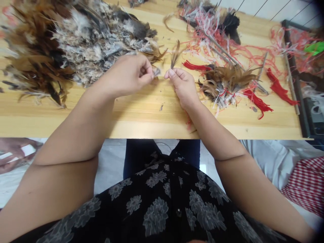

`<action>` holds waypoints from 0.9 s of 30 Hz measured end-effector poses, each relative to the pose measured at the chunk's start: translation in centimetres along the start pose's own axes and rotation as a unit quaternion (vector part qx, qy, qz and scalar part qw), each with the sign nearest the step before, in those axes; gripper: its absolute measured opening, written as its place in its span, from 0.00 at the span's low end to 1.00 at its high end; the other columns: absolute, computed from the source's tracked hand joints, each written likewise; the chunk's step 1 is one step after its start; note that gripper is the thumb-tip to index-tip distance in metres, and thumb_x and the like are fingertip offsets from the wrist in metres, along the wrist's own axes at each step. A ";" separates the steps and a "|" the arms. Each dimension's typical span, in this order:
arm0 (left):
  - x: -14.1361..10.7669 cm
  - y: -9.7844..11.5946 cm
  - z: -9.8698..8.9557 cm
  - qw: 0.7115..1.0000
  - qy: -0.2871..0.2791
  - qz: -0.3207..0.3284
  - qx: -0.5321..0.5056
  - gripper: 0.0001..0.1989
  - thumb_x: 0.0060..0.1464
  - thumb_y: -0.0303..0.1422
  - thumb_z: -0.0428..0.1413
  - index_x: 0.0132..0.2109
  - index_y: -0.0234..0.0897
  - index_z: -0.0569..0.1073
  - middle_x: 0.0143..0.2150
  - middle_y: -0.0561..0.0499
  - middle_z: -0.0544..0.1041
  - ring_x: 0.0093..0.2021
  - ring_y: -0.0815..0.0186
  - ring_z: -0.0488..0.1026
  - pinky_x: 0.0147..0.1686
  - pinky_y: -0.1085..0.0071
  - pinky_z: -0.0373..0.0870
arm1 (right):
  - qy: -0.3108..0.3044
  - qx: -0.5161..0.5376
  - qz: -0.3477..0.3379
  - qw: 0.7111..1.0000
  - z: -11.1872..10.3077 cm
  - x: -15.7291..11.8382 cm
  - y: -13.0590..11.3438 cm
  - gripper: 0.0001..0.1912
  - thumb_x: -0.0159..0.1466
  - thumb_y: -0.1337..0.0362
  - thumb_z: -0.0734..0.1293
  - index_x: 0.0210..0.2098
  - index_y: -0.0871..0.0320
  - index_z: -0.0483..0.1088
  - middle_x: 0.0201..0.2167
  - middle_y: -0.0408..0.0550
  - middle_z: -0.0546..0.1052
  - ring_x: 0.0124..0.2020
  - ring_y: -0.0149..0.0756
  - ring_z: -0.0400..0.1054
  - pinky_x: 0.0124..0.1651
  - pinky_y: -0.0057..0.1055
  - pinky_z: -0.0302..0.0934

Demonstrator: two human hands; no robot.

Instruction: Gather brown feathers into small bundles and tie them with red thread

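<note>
Fingertip pinches working clean over the wooden table (141, 114)

Right hand (182, 88) is pinching a small brown feather (175, 55) upright, thumb to forefinger; left hand (125, 77) is pinching a pale wisp (157, 71) closely, just beside the heaped loose feathers (83, 50).

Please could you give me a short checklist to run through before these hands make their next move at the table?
1. The right hand pinches the thin brown feather at its base: ok.
2. The left hand has a firm hold on the small grey wisp at its fingertips: cannot tell.
3. The two hands are apart: ok.
4. The red tassel is apart from the right hand: ok.
5. No stray bits lie before the hands on the wooden table: not ok, a feather scrap lies there.
</note>
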State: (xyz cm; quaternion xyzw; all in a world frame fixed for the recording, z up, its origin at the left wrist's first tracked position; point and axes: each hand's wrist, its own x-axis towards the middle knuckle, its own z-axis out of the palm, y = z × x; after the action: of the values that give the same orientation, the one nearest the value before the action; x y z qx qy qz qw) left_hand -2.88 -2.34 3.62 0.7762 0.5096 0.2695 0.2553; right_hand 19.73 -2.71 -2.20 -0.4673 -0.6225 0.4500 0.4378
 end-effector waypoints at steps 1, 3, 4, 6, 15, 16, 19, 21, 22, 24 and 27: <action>0.1 -0.1 0.2 0.998 0.025 0.008 -0.064 0.05 0.64 0.22 0.66 0.40 0.36 0.81 0.33 0.55 0.79 0.37 0.62 0.79 0.57 0.62 0.75 | 0.000 0.001 -0.008 1.000 0.0 0.1 0.3 0.21 0.87 0.54 0.65 0.40 0.59 0.77 0.40 0.42 0.81 0.54 0.32 0.81 0.74 0.38 0.75; 0.4 -0.1 0.9 0.979 0.052 0.013 -0.199 0.08 0.66 0.19 0.65 0.42 0.36 0.79 0.31 0.56 0.78 0.31 0.67 0.78 0.49 0.65 0.76 | -0.004 -0.005 -0.017 1.000 0.0 0.4 1.0 0.21 0.86 0.52 0.67 0.41 0.58 0.79 0.39 0.41 0.82 0.50 0.33 0.80 0.73 0.40 0.76; 0.6 -0.1 1.4 0.964 0.058 0.012 -0.258 0.09 0.66 0.18 0.65 0.43 0.36 0.78 0.30 0.57 0.77 0.30 0.68 0.78 0.45 0.67 0.75 | -0.006 -0.008 -0.020 1.000 0.1 0.6 1.4 0.21 0.86 0.51 0.68 0.41 0.58 0.80 0.39 0.41 0.82 0.48 0.33 0.80 0.72 0.41 0.76; 0.9 0.0 2.4 0.940 0.063 0.010 -0.336 0.11 0.66 0.18 0.67 0.45 0.37 0.76 0.30 0.58 0.77 0.29 0.67 0.80 0.39 0.70 0.75 | -0.009 -0.010 -0.028 1.000 0.2 0.8 2.0 0.23 0.84 0.46 0.70 0.41 0.57 0.81 0.39 0.42 0.83 0.47 0.35 0.80 0.71 0.42 0.77; 1.4 -0.8 4.6 0.922 0.080 0.002 -0.380 0.14 0.59 0.18 0.75 0.37 0.37 0.79 0.32 0.55 0.81 0.30 0.68 0.78 0.34 0.73 0.70 | -0.030 0.031 -0.032 0.999 0.5 1.3 2.7 0.27 0.77 0.37 0.75 0.41 0.56 0.83 0.42 0.46 0.86 0.52 0.40 0.82 0.68 0.43 0.78; 1.5 -1.0 4.7 0.922 0.077 -0.004 -0.379 0.15 0.59 0.19 0.77 0.37 0.38 0.80 0.31 0.56 0.80 0.30 0.68 0.77 0.34 0.72 0.70 | -0.033 0.038 -0.035 0.998 0.5 1.3 2.7 0.27 0.77 0.37 0.75 0.41 0.56 0.83 0.43 0.46 0.86 0.52 0.40 0.82 0.68 0.43 0.78; 1.5 -1.4 4.8 0.918 0.066 -0.020 -0.392 0.18 0.59 0.24 0.81 0.36 0.41 0.79 0.32 0.55 0.81 0.33 0.65 0.80 0.37 0.70 0.76 | -0.049 0.070 -0.040 0.996 0.7 1.4 2.8 0.28 0.75 0.35 0.77 0.40 0.55 0.83 0.44 0.47 0.88 0.53 0.40 0.83 0.68 0.43 0.79; 1.4 -1.3 4.8 0.908 0.068 -0.024 -0.413 0.19 0.58 0.24 0.82 0.36 0.41 0.78 0.33 0.56 0.82 0.33 0.66 0.81 0.37 0.72 0.77 | -0.058 0.087 -0.039 0.994 0.8 1.5 2.8 0.30 0.73 0.33 0.77 0.40 0.55 0.83 0.44 0.47 0.88 0.52 0.40 0.84 0.68 0.43 0.79; 1.4 -1.1 4.7 0.901 0.068 -0.026 -0.427 0.20 0.57 0.23 0.82 0.35 0.40 0.78 0.33 0.56 0.82 0.33 0.67 0.81 0.36 0.73 0.77 | -0.060 0.090 -0.037 0.993 0.8 1.5 2.8 0.30 0.73 0.33 0.78 0.40 0.55 0.83 0.44 0.46 0.88 0.52 0.39 0.84 0.68 0.43 0.79; 1.3 -0.5 4.4 0.886 0.058 -0.037 -0.459 0.20 0.55 0.17 0.79 0.34 0.38 0.77 0.32 0.57 0.82 0.31 0.69 0.81 0.35 0.75 0.76 | -0.063 0.087 -0.032 0.994 0.8 1.6 2.8 0.30 0.73 0.32 0.77 0.40 0.55 0.82 0.43 0.46 0.88 0.52 0.38 0.83 0.68 0.42 0.79; 1.2 0.9 3.8 0.865 0.034 -0.067 -0.496 0.19 0.57 0.09 0.71 0.33 0.35 0.76 0.28 0.58 0.79 0.28 0.72 0.79 0.33 0.78 0.74 | -0.061 0.083 -0.029 0.994 0.8 1.6 2.7 0.31 0.74 0.32 0.77 0.40 0.56 0.82 0.43 0.46 0.88 0.51 0.38 0.83 0.67 0.42 0.79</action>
State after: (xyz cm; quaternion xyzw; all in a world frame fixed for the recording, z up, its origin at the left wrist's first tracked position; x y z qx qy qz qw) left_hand 0.65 -2.02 1.68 0.5016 0.3677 0.4952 0.6067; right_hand 19.23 -0.86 -4.81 -0.3830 -0.6215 0.5152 0.4490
